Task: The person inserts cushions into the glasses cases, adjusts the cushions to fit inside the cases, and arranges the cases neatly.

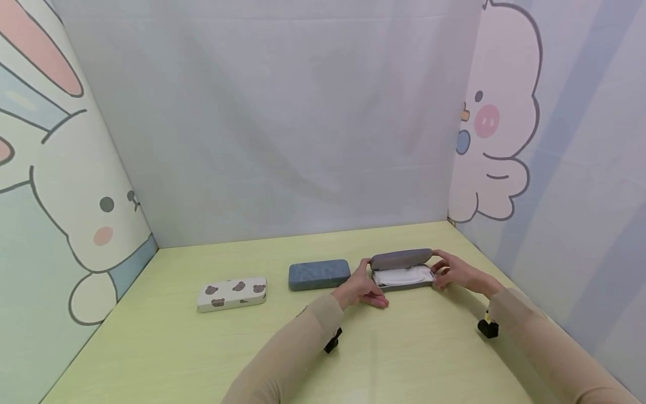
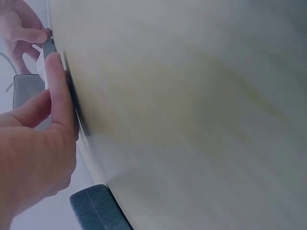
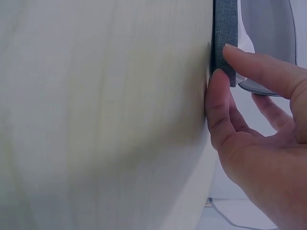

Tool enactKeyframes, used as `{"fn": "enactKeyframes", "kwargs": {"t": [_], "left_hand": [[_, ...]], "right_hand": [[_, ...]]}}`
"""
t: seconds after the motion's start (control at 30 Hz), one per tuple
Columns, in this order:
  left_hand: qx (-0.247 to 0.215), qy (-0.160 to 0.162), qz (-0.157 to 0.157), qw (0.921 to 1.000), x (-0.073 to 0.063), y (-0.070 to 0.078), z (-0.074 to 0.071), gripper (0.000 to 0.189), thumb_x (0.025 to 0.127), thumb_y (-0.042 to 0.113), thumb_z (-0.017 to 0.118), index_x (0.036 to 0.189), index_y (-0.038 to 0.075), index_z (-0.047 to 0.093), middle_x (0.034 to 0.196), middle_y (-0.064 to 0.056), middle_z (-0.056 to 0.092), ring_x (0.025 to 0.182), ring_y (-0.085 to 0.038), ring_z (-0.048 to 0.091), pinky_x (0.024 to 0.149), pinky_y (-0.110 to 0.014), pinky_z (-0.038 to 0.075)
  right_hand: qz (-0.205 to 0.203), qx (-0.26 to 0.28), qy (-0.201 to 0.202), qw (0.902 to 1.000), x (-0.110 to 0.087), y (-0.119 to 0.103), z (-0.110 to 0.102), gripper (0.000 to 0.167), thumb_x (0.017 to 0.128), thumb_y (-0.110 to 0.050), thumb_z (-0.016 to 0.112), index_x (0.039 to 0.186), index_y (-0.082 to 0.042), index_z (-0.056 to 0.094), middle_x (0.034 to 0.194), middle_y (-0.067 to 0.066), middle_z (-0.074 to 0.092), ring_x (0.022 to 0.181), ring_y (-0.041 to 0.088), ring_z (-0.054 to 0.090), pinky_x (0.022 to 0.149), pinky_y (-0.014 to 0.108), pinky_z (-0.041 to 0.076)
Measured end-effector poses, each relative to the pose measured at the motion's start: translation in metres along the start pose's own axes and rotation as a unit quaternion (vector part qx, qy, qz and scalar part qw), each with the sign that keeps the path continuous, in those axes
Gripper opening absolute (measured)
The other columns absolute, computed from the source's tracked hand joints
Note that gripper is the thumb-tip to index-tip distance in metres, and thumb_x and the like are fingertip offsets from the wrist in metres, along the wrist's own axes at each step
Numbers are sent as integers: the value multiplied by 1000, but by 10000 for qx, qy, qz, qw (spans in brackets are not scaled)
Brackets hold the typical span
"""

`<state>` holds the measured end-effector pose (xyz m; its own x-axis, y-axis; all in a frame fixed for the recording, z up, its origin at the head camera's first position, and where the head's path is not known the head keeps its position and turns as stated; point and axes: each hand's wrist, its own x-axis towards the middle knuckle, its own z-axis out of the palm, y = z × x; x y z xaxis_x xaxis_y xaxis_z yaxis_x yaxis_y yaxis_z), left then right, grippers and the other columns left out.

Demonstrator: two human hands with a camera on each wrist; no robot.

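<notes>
A grey glasses case (image 1: 401, 259) lies on the table with its lid raised at the back. Folded white cloth (image 1: 404, 275) fills its base. My left hand (image 1: 359, 287) grips the left end, thumb along the front and a finger up by the lid. At the right end, my right hand (image 1: 456, 273) holds the case between thumb and fingers. In the right wrist view the thumb presses the dark front wall (image 3: 225, 28), and a finger reaches behind the lid (image 3: 271, 38). Seen from the left wrist, fingers of the left hand (image 2: 43, 139) lie along the case's edge.
A blue glasses case (image 1: 319, 275) lies closed just left of my left hand. Farther left is a closed white case (image 1: 232, 294) with brown bear prints. A pale curtain (image 1: 282, 123) hangs behind the yellow-green table (image 1: 202, 359), with cartoon-printed walls on both sides.
</notes>
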<state>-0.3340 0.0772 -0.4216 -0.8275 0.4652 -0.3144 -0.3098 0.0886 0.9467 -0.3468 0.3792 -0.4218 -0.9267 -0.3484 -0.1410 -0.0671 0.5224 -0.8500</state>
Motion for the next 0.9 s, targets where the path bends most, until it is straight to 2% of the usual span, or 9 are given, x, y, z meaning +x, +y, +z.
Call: {"fn": "enactKeyframes", "kwargs": {"t": [0.27,0.57,0.73,0.9], "left_hand": [[22,6,-45,10000,-1,2,0,95,85,-17,57,153,30,9,97,-37,66,55,-24,68,61,-38,62],[137,39,13,9999,0,2,0,95,84,-18,58,151,30,11,89,-34,68,58,-28,70,62,-40,62],[151,20,31,9999,0,1,1,93,84,-18,57,150,29,12,90,-35,68,63,-31,71,63,-40,62],[216,18,18,9998,0,1,0,91,84,-18,58,148,29,14,87,-33,69,60,-29,71,62,-39,62]], "right_hand": [[12,-73,33,10000,2,3,-1,97,82,-8,73,151,2,6,126,30,47,89,22,56,71,28,54],[-43,-308,69,9995,1,6,-3,98,82,-12,75,152,4,8,129,29,49,98,24,54,79,26,49],[-137,-253,91,9995,0,9,-3,97,81,-12,75,151,4,10,128,30,50,98,24,54,79,25,49],[-159,-121,109,9997,0,8,-1,93,82,-11,74,150,2,12,127,29,49,96,24,54,77,27,49]]}}
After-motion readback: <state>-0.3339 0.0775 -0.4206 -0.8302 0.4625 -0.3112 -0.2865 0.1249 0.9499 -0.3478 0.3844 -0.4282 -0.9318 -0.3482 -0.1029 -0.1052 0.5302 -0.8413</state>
